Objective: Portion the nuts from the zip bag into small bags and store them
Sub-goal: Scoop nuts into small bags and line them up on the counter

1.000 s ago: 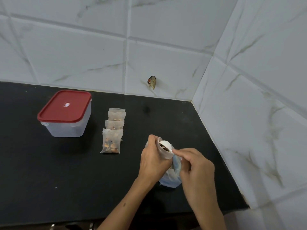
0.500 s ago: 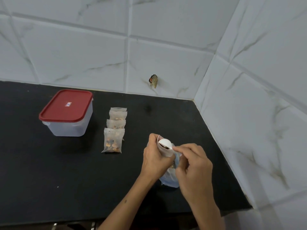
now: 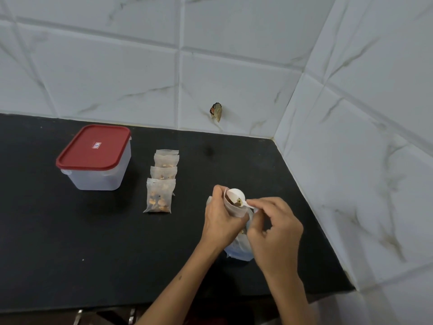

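Nuts sit in the bowl of a white plastic spoon at lower centre of the frame, tipped over the mouth of a small bag. The right hand pinches the spoon's handle between thumb and curled fingers, while the left hand wraps its fingers round the small bag and holds its mouth open. Beneath both hands the zip bag rests on the black counter; how much it still contains cannot be told, as the hands cover most of it. To the left of centre, filled small bags lie in an overlapping row, at least four of them, with nuts showing through. Further left stands a clear storage box with its red lid on. By my judgement the portioning is well advanced but not finished: this bag is mid-fill, and nothing has yet gone into the box.
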